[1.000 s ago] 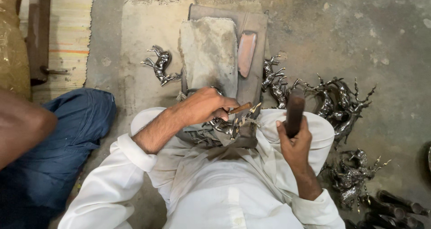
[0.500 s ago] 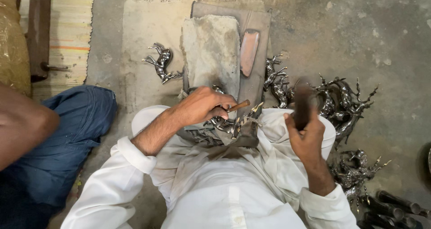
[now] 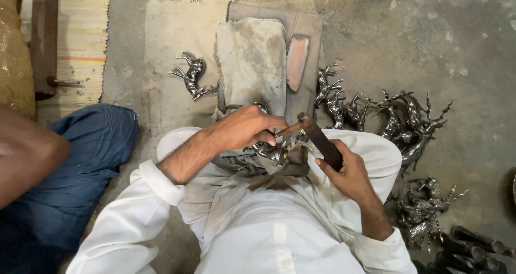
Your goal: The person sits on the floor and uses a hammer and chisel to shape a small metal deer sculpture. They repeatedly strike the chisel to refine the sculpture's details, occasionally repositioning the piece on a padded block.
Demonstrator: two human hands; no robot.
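- Left hand (image 3: 244,129), centre of frame: pinching a thin chisel (image 3: 287,130) against the small metal figure (image 3: 271,153) in the lap.
- Right hand (image 3: 344,172): gripping a dark hammer (image 3: 320,137), touching the chisel's end.
- Lying at right on the floor: more metal deer figures (image 3: 408,118).

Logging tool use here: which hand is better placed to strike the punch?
Right, probably. The right hand grips the dark bar, whose end sits at the punch. The left hand is busy holding that punch on the metal figurine.
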